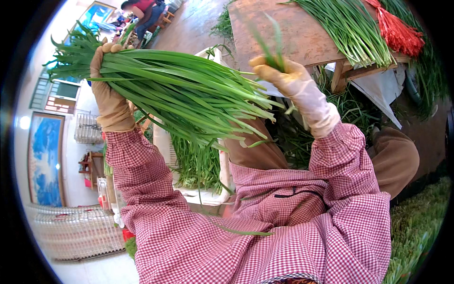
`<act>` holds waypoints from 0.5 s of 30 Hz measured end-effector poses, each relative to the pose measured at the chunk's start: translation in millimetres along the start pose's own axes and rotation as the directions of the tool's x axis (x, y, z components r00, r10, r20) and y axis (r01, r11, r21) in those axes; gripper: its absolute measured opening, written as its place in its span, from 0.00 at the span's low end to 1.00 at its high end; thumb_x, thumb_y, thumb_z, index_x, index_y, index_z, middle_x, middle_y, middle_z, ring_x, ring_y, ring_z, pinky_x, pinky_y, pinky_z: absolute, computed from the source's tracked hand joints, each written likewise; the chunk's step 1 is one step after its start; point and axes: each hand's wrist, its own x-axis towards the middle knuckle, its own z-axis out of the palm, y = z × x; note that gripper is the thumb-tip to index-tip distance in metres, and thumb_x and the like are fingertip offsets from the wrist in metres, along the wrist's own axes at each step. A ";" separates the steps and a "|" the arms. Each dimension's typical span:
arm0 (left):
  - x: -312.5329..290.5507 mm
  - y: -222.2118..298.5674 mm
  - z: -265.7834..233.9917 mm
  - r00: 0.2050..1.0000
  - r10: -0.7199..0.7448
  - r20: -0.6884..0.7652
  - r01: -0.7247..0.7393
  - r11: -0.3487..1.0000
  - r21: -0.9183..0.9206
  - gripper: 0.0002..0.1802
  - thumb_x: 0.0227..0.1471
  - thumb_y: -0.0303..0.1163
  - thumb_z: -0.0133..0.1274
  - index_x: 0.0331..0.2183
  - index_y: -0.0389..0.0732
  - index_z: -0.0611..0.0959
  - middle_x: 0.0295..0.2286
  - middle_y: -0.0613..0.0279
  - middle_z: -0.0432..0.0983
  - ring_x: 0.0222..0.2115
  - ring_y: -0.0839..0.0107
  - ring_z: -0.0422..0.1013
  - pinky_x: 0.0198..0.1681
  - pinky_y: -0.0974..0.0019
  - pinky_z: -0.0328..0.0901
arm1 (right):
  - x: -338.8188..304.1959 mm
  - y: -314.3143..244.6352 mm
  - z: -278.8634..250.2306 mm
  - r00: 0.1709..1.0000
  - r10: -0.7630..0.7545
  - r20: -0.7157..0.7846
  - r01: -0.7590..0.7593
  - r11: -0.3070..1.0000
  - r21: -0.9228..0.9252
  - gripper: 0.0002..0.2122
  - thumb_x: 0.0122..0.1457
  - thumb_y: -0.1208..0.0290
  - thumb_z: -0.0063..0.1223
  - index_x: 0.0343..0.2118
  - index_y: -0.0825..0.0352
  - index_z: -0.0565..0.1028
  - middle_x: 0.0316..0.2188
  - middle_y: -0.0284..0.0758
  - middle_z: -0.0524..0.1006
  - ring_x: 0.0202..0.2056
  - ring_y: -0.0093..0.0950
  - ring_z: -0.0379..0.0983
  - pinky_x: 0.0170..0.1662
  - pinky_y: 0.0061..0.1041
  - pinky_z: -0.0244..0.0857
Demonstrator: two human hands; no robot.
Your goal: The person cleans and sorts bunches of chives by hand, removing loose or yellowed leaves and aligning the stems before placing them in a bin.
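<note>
My gloved left hand [105,90] is wrapped round a thick bunch of garlic chives [184,87] near its leafy end. The bunch is held up sideways, its pale cut stems pointing right toward my other hand. A few loose blades droop from its underside. My right hand [295,85], in a pale glove with yellowed fingers, pinches a small tuft of green blades [273,45], blurred at the top. It is close to the stem ends of the bunch, with a small gap between. One stray blade [241,232] lies across my checked smock.
A white plastic crate [208,199] with more chives stands below the bunch. On the wooden table [283,33] lie a pile of chives [338,28] and red ties [397,33]. Loose greens [350,111] heap under the table. Another person [144,14] bends over farther back.
</note>
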 end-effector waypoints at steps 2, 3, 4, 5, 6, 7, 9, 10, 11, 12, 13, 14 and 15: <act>-1.8 -5.6 13.9 0.999 0.032 0.012 -0.033 0.999 0.042 0.11 0.55 0.31 0.41 0.39 0.35 0.71 0.33 0.61 0.70 0.38 0.69 0.67 0.51 0.58 0.60 | 11.4 -1.5 12.1 0.995 -0.073 0.063 0.073 0.997 0.009 0.16 0.50 0.62 0.56 0.38 0.67 0.75 0.32 0.33 0.75 0.35 0.22 0.69 0.41 0.18 0.61; -1.5 -8.2 17.2 0.998 0.066 0.019 -0.068 0.992 0.103 0.11 0.55 0.31 0.40 0.38 0.35 0.72 0.33 0.61 0.70 0.38 0.68 0.67 0.52 0.58 0.60 | 15.0 -2.3 17.2 0.993 -0.094 0.075 0.094 0.996 0.001 0.15 0.49 0.64 0.56 0.38 0.67 0.74 0.32 0.33 0.75 0.34 0.22 0.69 0.40 0.18 0.62; -2.2 -9.7 19.7 0.994 0.101 0.027 -0.104 0.980 0.167 0.11 0.55 0.31 0.40 0.38 0.35 0.72 0.33 0.60 0.70 0.38 0.68 0.67 0.52 0.58 0.59 | 17.2 -1.7 19.7 0.989 -0.115 0.090 0.116 0.993 -0.004 0.15 0.49 0.66 0.57 0.38 0.68 0.74 0.32 0.34 0.75 0.34 0.22 0.70 0.40 0.18 0.63; -2.5 -10.1 20.7 0.990 0.136 0.037 -0.141 0.963 0.229 0.11 0.55 0.31 0.40 0.38 0.35 0.72 0.33 0.60 0.70 0.38 0.68 0.67 0.53 0.58 0.59 | 19.2 0.1 18.8 0.990 -0.128 0.067 0.131 0.991 -0.040 0.15 0.49 0.67 0.57 0.39 0.69 0.74 0.31 0.34 0.75 0.33 0.22 0.70 0.39 0.18 0.63; -1.4 -9.0 19.9 0.993 0.092 0.078 -0.104 0.981 0.163 0.11 0.55 0.31 0.40 0.38 0.35 0.72 0.34 0.59 0.70 0.38 0.67 0.67 0.52 0.58 0.60 | 21.2 2.7 17.1 0.989 -0.141 0.043 0.144 0.986 -0.078 0.15 0.48 0.69 0.58 0.39 0.70 0.74 0.31 0.35 0.75 0.32 0.21 0.70 0.38 0.18 0.63; -0.4 -7.1 17.0 0.992 0.051 0.118 -0.063 0.993 0.099 0.12 0.55 0.31 0.40 0.38 0.35 0.72 0.35 0.59 0.70 0.38 0.67 0.68 0.51 0.58 0.61 | 22.0 6.1 16.5 0.988 -0.154 0.023 0.155 0.981 -0.114 0.15 0.48 0.70 0.58 0.39 0.71 0.73 0.30 0.35 0.75 0.31 0.21 0.70 0.37 0.18 0.64; 1.2 -3.4 11.7 0.984 -0.001 0.179 -0.003 1.000 0.023 0.12 0.55 0.31 0.40 0.39 0.35 0.71 0.37 0.58 0.69 0.38 0.66 0.68 0.49 0.59 0.63 | 20.6 9.4 16.3 0.992 -0.124 -0.023 0.122 0.990 -0.072 0.15 0.50 0.69 0.56 0.38 0.73 0.73 0.30 0.37 0.76 0.29 0.21 0.70 0.35 0.18 0.64; 2.0 -3.7 9.2 0.980 -0.016 0.199 0.016 1.000 0.003 0.13 0.56 0.31 0.40 0.40 0.34 0.71 0.38 0.57 0.69 0.38 0.66 0.69 0.48 0.60 0.64 | 18.6 9.3 15.2 0.990 -0.136 -0.041 0.133 0.987 -0.086 0.14 0.50 0.68 0.55 0.37 0.73 0.73 0.30 0.37 0.76 0.27 0.20 0.70 0.33 0.17 0.64; 2.0 -5.9 8.7 0.980 0.018 0.200 -0.036 0.996 0.084 0.14 0.56 0.31 0.40 0.41 0.34 0.70 0.39 0.57 0.69 0.38 0.66 0.69 0.47 0.61 0.66 | 16.9 8.9 13.3 0.987 -0.150 -0.059 0.143 0.985 -0.100 0.13 0.51 0.68 0.54 0.36 0.73 0.74 0.30 0.37 0.76 0.24 0.19 0.69 0.30 0.17 0.64; 2.3 -8.0 8.7 0.978 0.053 0.203 -0.087 0.983 0.164 0.14 0.56 0.31 0.40 0.42 0.33 0.69 0.40 0.56 0.68 0.37 0.65 0.69 0.45 0.62 0.67 | 15.7 7.2 8.6 0.995 -0.090 -0.040 0.092 0.994 0.051 0.13 0.52 0.68 0.53 0.35 0.72 0.73 0.30 0.36 0.76 0.21 0.17 0.67 0.27 0.16 0.63; 0.0 -12.3 9.2 0.971 0.137 0.198 -0.199 0.919 0.341 0.15 0.56 0.32 0.40 0.43 0.33 0.69 0.40 0.56 0.68 0.37 0.65 0.69 0.44 0.63 0.67 | 14.7 5.9 2.6 1.000 -0.030 -0.009 0.031 0.980 0.198 0.12 0.53 0.67 0.52 0.34 0.72 0.73 0.29 0.36 0.76 0.19 0.15 0.65 0.24 0.15 0.62; -2.0 -15.7 8.5 0.953 0.219 0.208 -0.296 0.810 0.506 0.16 0.56 0.32 0.40 0.44 0.33 0.68 0.40 0.55 0.68 0.37 0.65 0.69 0.43 0.64 0.68 | 14.1 6.0 -2.9 0.999 0.025 0.030 -0.034 0.940 0.340 0.11 0.53 0.67 0.50 0.33 0.72 0.72 0.28 0.35 0.76 0.16 0.14 0.62 0.21 0.14 0.61; -2.9 -17.6 5.4 0.930 0.266 0.255 -0.368 0.714 0.596 0.17 0.55 0.32 0.41 0.44 0.33 0.68 0.40 0.55 0.68 0.37 0.65 0.69 0.44 0.64 0.68 | 14.1 9.0 -6.8 0.996 0.040 0.084 -0.075 0.877 0.475 0.10 0.54 0.67 0.49 0.33 0.71 0.71 0.26 0.33 0.75 0.14 0.13 0.59 0.19 0.13 0.59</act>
